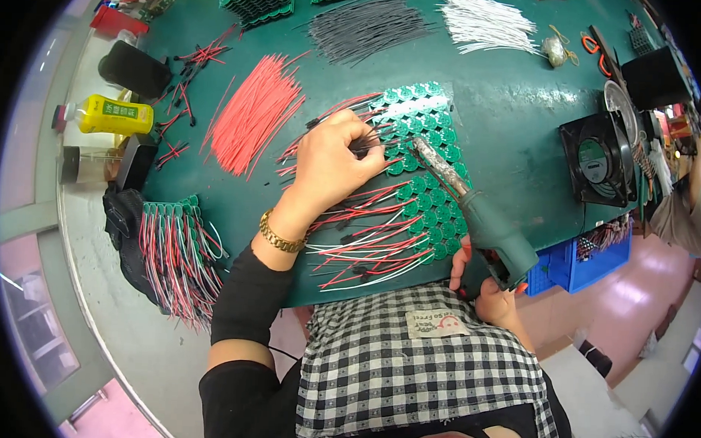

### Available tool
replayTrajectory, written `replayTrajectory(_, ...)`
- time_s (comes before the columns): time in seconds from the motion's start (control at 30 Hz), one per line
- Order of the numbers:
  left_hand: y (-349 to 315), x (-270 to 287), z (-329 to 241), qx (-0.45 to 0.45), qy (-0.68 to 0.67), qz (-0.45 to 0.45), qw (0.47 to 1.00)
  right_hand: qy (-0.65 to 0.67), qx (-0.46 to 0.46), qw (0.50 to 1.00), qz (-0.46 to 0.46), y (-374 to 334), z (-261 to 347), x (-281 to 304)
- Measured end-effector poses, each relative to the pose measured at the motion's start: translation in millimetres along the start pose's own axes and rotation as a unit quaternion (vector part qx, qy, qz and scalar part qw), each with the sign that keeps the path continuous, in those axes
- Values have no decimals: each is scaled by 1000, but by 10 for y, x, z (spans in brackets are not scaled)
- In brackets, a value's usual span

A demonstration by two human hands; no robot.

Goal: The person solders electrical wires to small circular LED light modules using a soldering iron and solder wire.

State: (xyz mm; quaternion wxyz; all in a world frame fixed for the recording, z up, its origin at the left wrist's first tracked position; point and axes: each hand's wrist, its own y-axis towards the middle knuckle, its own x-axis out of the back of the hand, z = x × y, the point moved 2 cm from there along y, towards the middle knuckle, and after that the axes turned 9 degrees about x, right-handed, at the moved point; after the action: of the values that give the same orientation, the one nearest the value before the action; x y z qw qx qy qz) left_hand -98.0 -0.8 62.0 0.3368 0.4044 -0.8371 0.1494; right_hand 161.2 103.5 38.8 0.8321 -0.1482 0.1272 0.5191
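Observation:
My left hand point(333, 160), a gold bracelet on its wrist, is closed in a pinch on thin black wires point(365, 144) at the left edge of a panel of small round green circuit boards point(436, 210). Red, white and black wires point(365, 250) trail leftward from the panel's lower rows. Below the panel, my right hand point(496, 300) grips the green handle of a soldering iron point(493, 228). Its thick, scorched metal tip points up and left over the boards, close to my left fingers. The exact spot the tip touches, if any, cannot be made out.
Bundles of red wires point(257, 115), black wires point(369, 28) and white wires point(488, 23) lie beyond the panel. A black fan point(597, 158) stands at right, above a blue bin point(592, 262). Finished-looking wired boards point(176, 251) hang at left, near a yellow bottle point(115, 116).

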Motion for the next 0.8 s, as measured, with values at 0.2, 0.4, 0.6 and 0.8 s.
replayTrajectory(0.2,-15,-24,-26,-23,7,-10,1000,7,-4,1000,-7,2,-15,5)
replayTrajectory(0.4,2,-36,-19,-34,19,-14,999,6,1,1000,5,39,8,1)
replayTrajectory(0.6,-1,-27,-35,-35,8,-12,999,-101,-34,993,-47,48,108,-130)
replayTrajectory(0.8,-11,-20,-12,-47,19,-20,999,-110,-26,993,-22,42,85,-101)
